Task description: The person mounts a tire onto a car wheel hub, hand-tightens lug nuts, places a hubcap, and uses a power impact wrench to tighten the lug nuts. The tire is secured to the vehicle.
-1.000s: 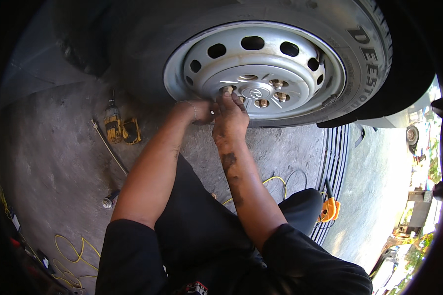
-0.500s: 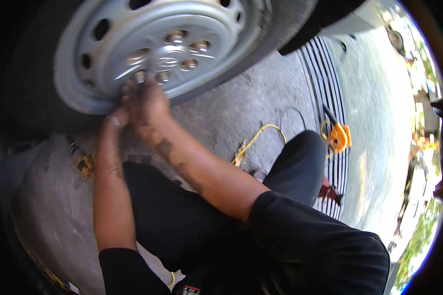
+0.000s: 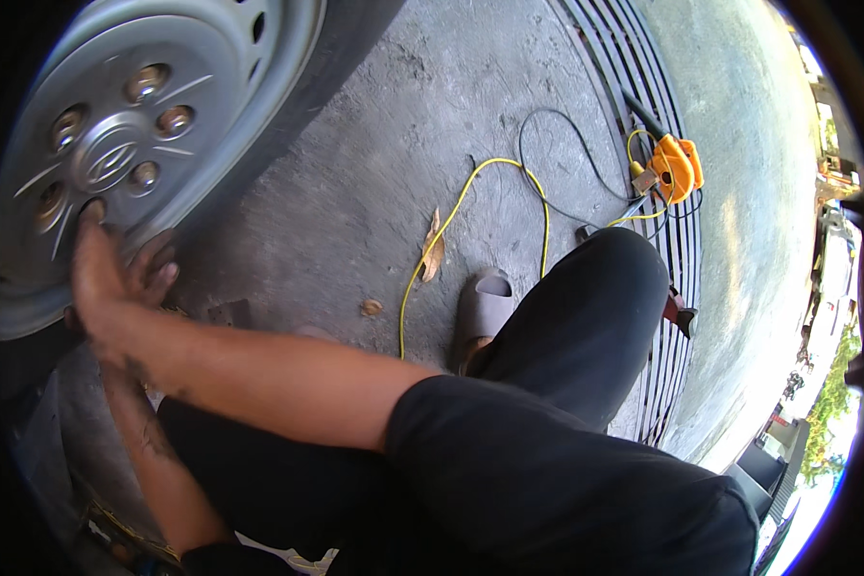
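Observation:
A silver steel wheel point(image 3: 197, 144) with a dark tyre point(image 3: 288, 120) fills the upper left. Around its centre cap point(image 3: 111, 161) sit several recessed lug nuts point(image 3: 147, 84). My right hand point(image 3: 104, 264) reaches to the lower part of the wheel. One of its digits touches the lowest lug nut position, while the other fingers stand apart, bent near the rim. I see no tool in it. My left forearm point(image 3: 149, 442) rises beneath the right one; the left hand is mostly hidden behind my right hand and wrist, so its hold does not show.
A yellow cord point(image 3: 415, 278) and a dark cable curl over the concrete floor toward an orange power tool point(image 3: 680, 171) on a metal drain grate point(image 3: 634, 58). A dry leaf point(image 3: 434, 252) lies near my grey slipper point(image 3: 486, 305). My bent knee point(image 3: 624, 278) rises at right.
The view has swung right, so the wheel and hands appear farther left. My hands were bunched together at the lower lug nuts; now the right hand's fingers are spread apart.

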Tool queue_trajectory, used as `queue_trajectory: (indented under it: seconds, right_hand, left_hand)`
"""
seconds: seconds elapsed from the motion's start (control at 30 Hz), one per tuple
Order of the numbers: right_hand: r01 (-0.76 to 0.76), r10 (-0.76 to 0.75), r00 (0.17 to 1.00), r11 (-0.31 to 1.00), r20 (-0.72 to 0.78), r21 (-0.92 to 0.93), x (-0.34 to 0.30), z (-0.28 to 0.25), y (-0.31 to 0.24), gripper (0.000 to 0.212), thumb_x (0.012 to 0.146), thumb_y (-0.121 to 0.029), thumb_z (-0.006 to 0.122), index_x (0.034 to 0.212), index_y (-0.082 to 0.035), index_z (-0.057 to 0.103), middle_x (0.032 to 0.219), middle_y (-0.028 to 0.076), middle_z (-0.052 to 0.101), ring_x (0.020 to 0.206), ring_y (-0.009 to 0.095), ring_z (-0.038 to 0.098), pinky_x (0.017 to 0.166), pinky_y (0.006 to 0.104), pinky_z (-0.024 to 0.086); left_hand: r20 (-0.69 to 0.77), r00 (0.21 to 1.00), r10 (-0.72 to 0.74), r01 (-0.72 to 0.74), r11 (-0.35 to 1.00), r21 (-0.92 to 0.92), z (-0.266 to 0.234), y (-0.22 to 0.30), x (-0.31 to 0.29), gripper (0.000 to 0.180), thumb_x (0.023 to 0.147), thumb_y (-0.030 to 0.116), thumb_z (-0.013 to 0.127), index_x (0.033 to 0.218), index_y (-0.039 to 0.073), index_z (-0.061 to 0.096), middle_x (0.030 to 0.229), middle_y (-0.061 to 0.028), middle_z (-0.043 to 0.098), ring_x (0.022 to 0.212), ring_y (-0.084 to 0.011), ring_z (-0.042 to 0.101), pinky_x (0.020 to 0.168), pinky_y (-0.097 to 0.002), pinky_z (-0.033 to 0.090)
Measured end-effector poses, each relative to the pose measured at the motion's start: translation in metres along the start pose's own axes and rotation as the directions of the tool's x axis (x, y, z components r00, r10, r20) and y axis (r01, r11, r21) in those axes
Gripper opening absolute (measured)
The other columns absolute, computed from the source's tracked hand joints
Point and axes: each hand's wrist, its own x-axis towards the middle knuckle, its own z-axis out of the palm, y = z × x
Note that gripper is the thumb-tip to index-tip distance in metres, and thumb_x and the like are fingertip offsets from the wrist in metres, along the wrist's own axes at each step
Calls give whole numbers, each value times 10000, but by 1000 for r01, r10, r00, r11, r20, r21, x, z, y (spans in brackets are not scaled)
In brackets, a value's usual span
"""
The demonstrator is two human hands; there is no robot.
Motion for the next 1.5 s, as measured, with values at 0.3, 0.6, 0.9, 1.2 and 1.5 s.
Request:
queue_trajectory:
  seconds: [0.3, 0.6, 0.9, 1.2, 1.5]
  right_hand:
    - [-447, 492, 860, 855, -136, 262, -24, 57, -47, 668, 956, -667, 390, 1245, -95, 576, 780, 53, 495, 480, 167, 417, 347, 308, 293]
    - [-471, 485, 867, 872, -114, 131, -40, 44, -87, 491, 955, -612, 423, 956, -160, 615, 653, -5, 461, 470, 188, 383, 423, 360, 357]
    - [-495, 489, 869, 856, -78, -151, -47, 8, -158, 306, 1011, -386, 453, 979, -123, 606, 717, -40, 501, 624, 121, 458, 555, 289, 365]
    - [-373, 246, 916, 814, -318, -445, -52, -102, -171, 192, 976, -334, 530, 1022, -155, 581, 732, -43, 466, 628, 109, 430, 566, 260, 355]
    - [-456, 122, 857, 634, -501, -624, -60, -144, -166, 202, 943, -316, 594, 1061, -152, 600, 797, -39, 492, 676, 112, 441, 618, 302, 374]
  left_hand:
    - [-23, 987, -157, 159, 975, 157, -2, 4, -12, 465, 1000, 249, 515, 1430, 81, 461, 1421, -123, 530, 1336, -224, 451, 1111, -330, 319]
    - [179, 972, -153, -31, 669, 743, -43, -74, 12, 373, 974, 188, 544, 1299, 7, 576, 1321, -159, 617, 1226, -243, 570, 1009, -351, 442]
    - [-709, 625, -326, 667, 695, 268, -117, -167, -74, 502, 979, 408, 528, 1282, 22, 633, 1312, -253, 620, 1220, -392, 590, 1042, -431, 436]
    - [-423, 661, -620, 439, 777, -451, -179, -332, 45, 474, 989, 406, 522, 1251, 20, 603, 1200, -151, 654, 1047, -306, 650, 810, -489, 553]
    - [-787, 616, -32, 395, 877, 274, -182, -355, 73, 324, 968, 121, 496, 1243, -14, 600, 1307, -179, 615, 1176, -339, 612, 922, -420, 539]
